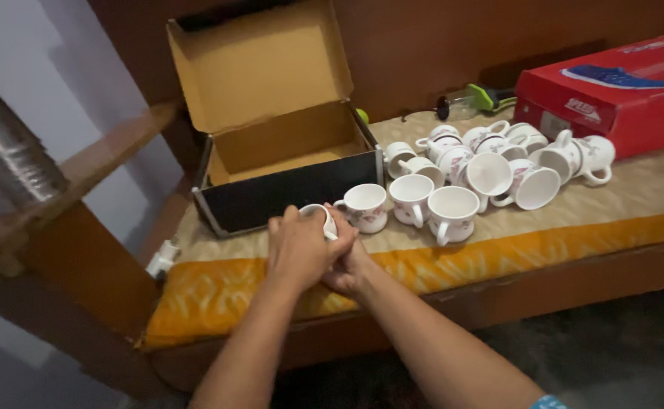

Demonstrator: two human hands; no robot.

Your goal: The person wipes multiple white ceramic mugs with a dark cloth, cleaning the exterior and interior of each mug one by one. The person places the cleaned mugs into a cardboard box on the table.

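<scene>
Bed: open cardboard box, red box

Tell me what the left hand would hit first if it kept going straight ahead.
Probably the dark front wall of the open cardboard box, just beyond the left hand and the white cup it grips; depth is uncertain.

the left hand covered most of a white cup, so only its rim and part of the handle showed. the right hand lay half hidden under the left, and its fingers could not be made out. the red box was cut off by the right edge. the far cups overlapped, too crowded to count surely. the green thing behind them was too blurred to identify. the open box's floor was hidden by its dark front wall.
</scene>
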